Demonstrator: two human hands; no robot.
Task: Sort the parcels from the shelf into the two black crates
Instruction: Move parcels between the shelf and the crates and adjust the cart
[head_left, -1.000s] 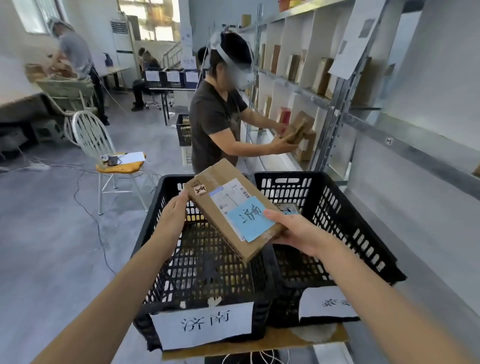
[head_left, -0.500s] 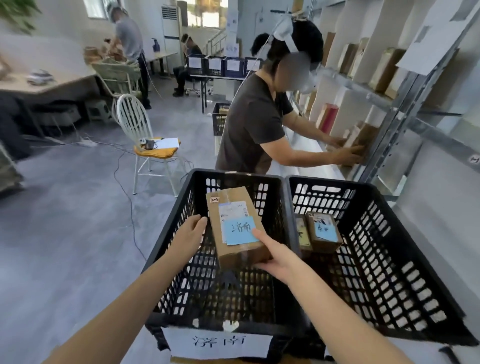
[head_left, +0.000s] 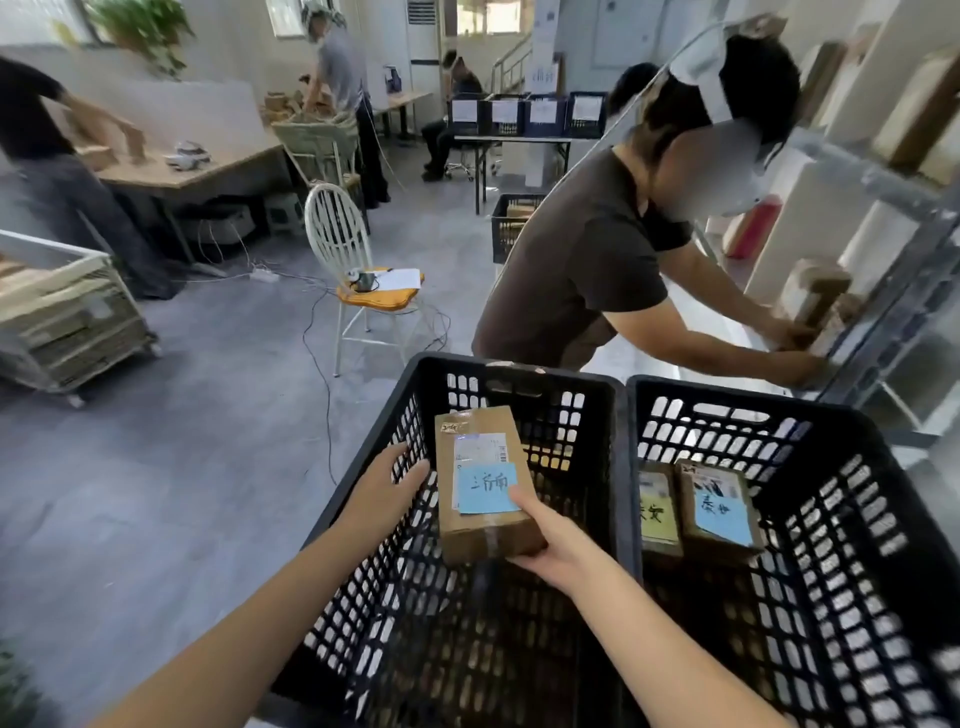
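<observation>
A brown cardboard parcel (head_left: 480, 486) with a white shipping label and a blue note hangs inside the left black crate (head_left: 519, 371). My right hand (head_left: 550, 545) grips its near right corner, thumb on the blue note and fingers underneath. My left hand (head_left: 384, 488) is just left of the parcel with relaxed fingers, apart from it or barely touching. The right black crate (head_left: 769, 400) holds two parcels: one with a blue note (head_left: 719, 506) and one with a yellow note (head_left: 657, 512).
A person in a dark shirt (head_left: 587, 265) bends just behind the crates, reaching into the metal shelf (head_left: 904, 291) on the right where parcels stand. A white chair (head_left: 343, 249) and floor cables are to the left. Other people work at tables in the back.
The parcel has come down from above the crates into the left crate and turned lengthwise. My left hand has let go of its far edge and now hovers beside it.
</observation>
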